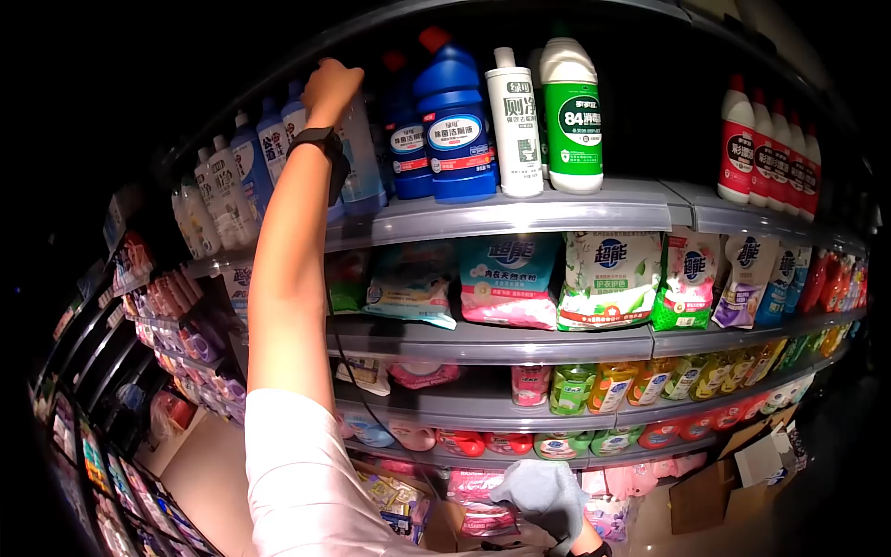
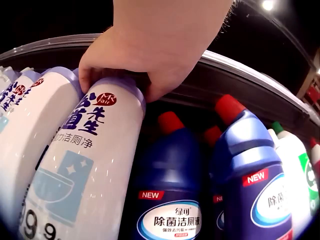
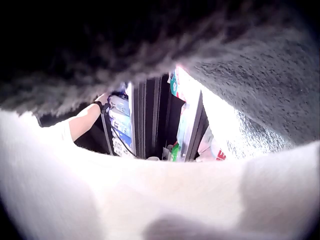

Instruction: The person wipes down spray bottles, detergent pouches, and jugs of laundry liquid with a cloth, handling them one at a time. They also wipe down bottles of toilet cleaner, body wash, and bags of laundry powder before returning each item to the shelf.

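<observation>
On the top shelf my left hand (image 1: pixel 332 91) grips a white bottle with a lilac top by its upper end; in the left wrist view the hand (image 2: pixel 150 45) curls its fingers and thumb around the top of this bottle (image 2: pixel 92 150). Right of it stand blue bottles with red caps (image 2: pixel 170 165). Low in the head view a grey cloth (image 1: pixel 541 492) covers most of my right hand (image 1: pixel 587 538), whose fingers are hidden. That cloth (image 3: pixel 270 75) also fills much of the right wrist view.
A white bottle (image 1: pixel 515 125) and a green-labelled one (image 1: pixel 573 121) stand along the top shelf, with red-labelled bottles (image 1: pixel 738 144) farther right. Below are detergent bags (image 1: pixel 608 278) and rows of small bottles (image 1: pixel 613 385). Cardboard boxes (image 1: pixel 705 497) lie on the floor at the right.
</observation>
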### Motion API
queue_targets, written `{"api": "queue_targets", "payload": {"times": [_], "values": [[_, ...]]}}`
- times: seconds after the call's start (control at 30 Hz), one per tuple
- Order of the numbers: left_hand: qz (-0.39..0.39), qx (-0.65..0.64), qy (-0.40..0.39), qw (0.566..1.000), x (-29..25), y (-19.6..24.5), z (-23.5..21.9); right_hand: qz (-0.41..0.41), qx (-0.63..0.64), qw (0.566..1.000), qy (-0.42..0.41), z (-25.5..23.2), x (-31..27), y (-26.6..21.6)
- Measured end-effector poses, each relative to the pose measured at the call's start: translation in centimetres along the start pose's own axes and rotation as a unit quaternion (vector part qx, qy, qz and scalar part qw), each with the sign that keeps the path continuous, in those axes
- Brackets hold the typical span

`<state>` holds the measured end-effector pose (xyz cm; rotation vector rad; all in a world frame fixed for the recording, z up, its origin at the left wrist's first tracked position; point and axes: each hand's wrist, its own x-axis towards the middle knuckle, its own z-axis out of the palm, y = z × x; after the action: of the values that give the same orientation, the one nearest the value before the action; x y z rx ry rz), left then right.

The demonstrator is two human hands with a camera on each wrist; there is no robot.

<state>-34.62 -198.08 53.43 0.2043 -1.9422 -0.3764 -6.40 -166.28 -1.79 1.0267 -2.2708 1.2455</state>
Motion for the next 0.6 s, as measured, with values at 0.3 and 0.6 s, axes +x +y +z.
{"api": "queue_targets", "payload": {"times": [0.3, 0.6], "values": [[0.029, -0.128, -0.019, 0.991, 0.3, -1.1, -1.2, 0.025, -0.052, 0.998, 0.037, -0.1, -1.7, 0.4], [0.119, -0.328, -0.130, 0.928, -7.8, -1.1, -9.0, -0.023, 0.003, 1.000, 0.020, 0.0, 0.6, -1.3]]}}
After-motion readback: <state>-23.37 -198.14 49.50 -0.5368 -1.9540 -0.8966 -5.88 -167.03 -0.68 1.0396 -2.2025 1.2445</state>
